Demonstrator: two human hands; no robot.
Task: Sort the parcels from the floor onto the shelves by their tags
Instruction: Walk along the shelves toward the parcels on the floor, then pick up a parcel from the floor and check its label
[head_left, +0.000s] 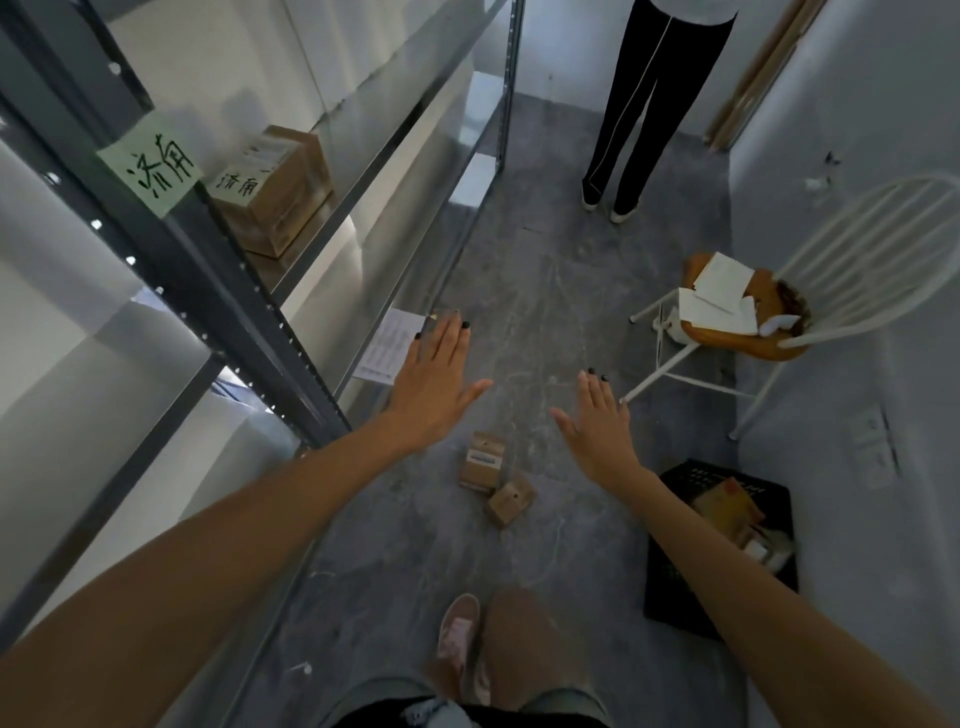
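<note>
On the metal shelving unit (249, 291) to my left, a green sticky note (150, 165) reads 济南 in black marker, and the cardboard parcel (270, 189) on the shelf behind it carries the same two characters. Both my arms reach forward and down. My left hand (435, 375) is spread flat, palm down, holding nothing, beside a printed sheet (390, 346) I can't read. My right hand (597, 420) is equally open and empty. Below them, two small parcels (493, 477) lie touching on the grey floor (545, 291); one bears a white label too small to read.
</note>
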